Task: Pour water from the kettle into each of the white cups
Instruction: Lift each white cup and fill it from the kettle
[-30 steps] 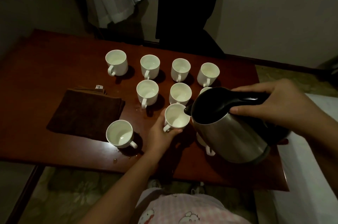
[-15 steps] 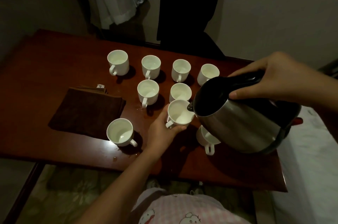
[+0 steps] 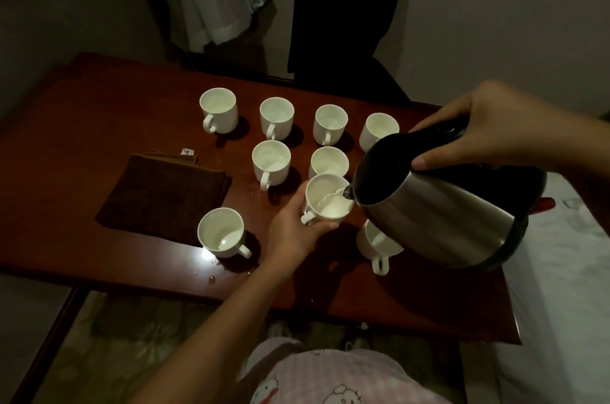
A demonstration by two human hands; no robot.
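While the right hand (image 3: 495,129) grips the tilted steel kettle (image 3: 439,202), its spout overhangs the white cup's (image 3: 328,200) right rim. The left hand (image 3: 293,232) holds that cup.

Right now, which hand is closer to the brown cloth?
Left. The left hand grips a cup just right of the brown cloth; the right hand holds the kettle farther right.

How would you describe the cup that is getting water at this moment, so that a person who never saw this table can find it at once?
Start at the steel kettle tilted over the right side of the red-brown table. Follow its spout to the white cup just below the two rows of cups. It is the only cup gripped by a hand, the left hand, and the only one with water streaming in.
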